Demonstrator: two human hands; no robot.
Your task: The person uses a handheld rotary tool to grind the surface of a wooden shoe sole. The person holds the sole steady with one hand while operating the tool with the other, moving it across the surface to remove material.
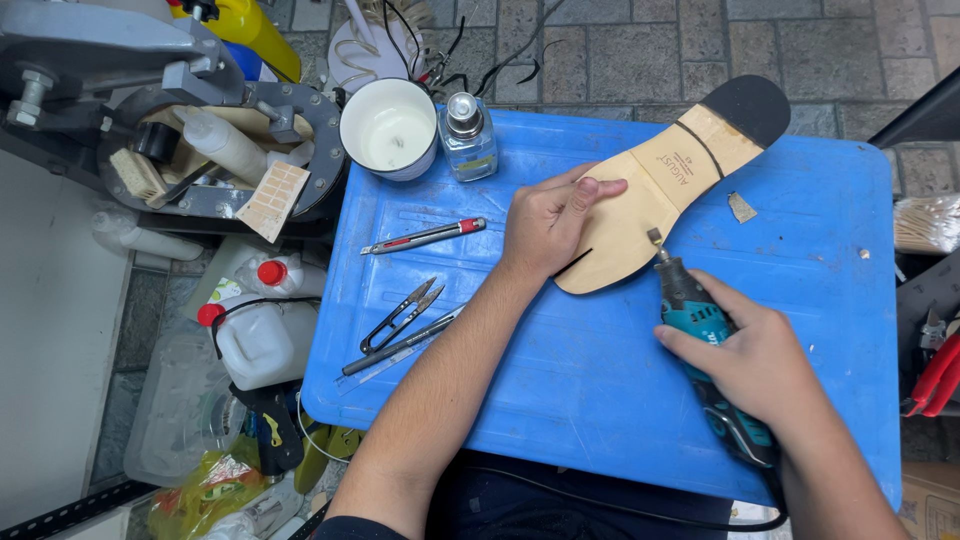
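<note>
A tan leather shoe sole (pixel 650 190) with a black heel lies sole-up on the blue plastic tabletop (pixel 820 250). My left hand (pixel 548 222) presses down on its front part and holds it still. My right hand (pixel 750 360) grips a teal and black rotary tool (pixel 700 330). The tool's small bit touches the sole's right edge near the waist. The tool's black cord runs off toward the lower edge of the view.
On the blue top lie a red utility knife (pixel 425 237), thread snips (pixel 402 315), a dark pen-like tool (pixel 400 343), a white cup (pixel 389 128), a small glass bottle (pixel 467 135) and a leather scrap (pixel 741 207). A grey machine (pixel 120 60) and white jugs (pixel 265 335) stand left. Red pliers (pixel 935 375) lie right.
</note>
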